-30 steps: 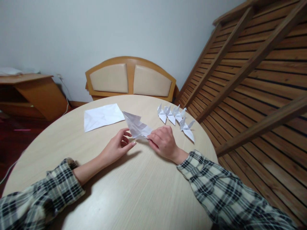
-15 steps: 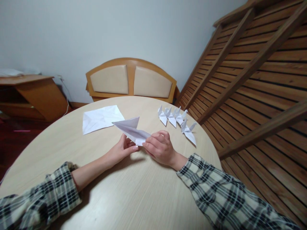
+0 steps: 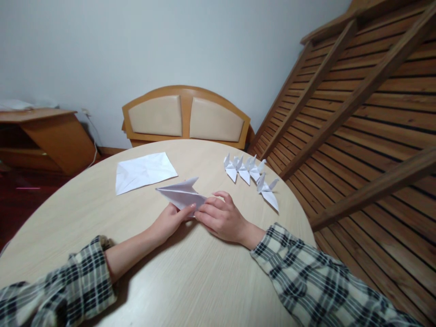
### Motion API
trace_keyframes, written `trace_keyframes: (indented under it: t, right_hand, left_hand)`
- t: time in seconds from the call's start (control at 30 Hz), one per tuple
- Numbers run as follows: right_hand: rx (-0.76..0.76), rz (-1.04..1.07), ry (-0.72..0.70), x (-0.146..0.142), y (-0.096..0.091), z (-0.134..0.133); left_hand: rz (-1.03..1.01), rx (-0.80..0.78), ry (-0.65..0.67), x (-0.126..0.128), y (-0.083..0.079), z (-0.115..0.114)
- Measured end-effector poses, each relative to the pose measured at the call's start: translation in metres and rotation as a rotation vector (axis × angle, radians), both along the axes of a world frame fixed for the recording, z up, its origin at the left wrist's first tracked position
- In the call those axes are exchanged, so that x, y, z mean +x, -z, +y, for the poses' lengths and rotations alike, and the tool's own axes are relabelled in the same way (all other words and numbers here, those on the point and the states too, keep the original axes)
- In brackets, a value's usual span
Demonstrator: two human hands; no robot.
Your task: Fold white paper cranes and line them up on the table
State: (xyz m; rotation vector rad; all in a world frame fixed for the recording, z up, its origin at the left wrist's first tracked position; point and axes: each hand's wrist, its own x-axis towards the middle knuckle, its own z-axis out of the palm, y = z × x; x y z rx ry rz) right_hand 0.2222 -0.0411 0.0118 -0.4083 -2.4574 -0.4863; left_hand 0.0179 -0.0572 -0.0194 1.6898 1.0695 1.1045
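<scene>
The head view looks down on a round, pale wood-grain worktop (image 3: 190,281). Both forearms, in black-and-white plaid sleeves (image 3: 306,277), reach in from the near edge and meet near the middle of the worktop.

The left hand (image 3: 172,221) lies low on the surface. Its thumb is pressed on top of the near end of a folded paper (image 3: 179,193), with its fingers underneath, so it grasps that end in a pinch. The right hand (image 3: 220,218) sits just beside it, touching the same end of the folded paper from the right. Its fingers (image 3: 207,211) are curled onto the edge and closed on it. The folded paper is white and creased into a long pointed shape. It runs from the two hands toward the far left, its tip lifted a little off the worktop and a small flap sticking up on its far side.

Beyond it to the left, a flat white sheet (image 3: 143,171) with visible crease lines lies on the worktop, near the folded paper but apart from it. To the right, well apart from the hands, stands a row of small white paper cranes (image 3: 243,165), with one more paper crane (image 3: 269,190) nearer the right edge.

Behind the worktop stands a wooden chair (image 3: 185,116) with two beige padded back panels, set against a plain pale wall (image 3: 170,45). A slatted wooden frame (image 3: 357,113) leans along the right side, and a low wooden cabinet (image 3: 51,136) stands at the far left.
</scene>
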Motion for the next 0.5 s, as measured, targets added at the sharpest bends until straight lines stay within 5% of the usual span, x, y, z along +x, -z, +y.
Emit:
trace_keyframes:
  t: [0.23,0.5]
  right_hand:
    - [0.042,0.04,-0.078,0.003,0.001,-0.001]
    - [0.045,0.287,0.136,-0.004,0.003,-0.007]
  left_hand:
    - [0.1,0.164,-0.212,-0.003,0.015,0.01]
    - [0.132,0.219,-0.215,0.004,0.01,0.008]
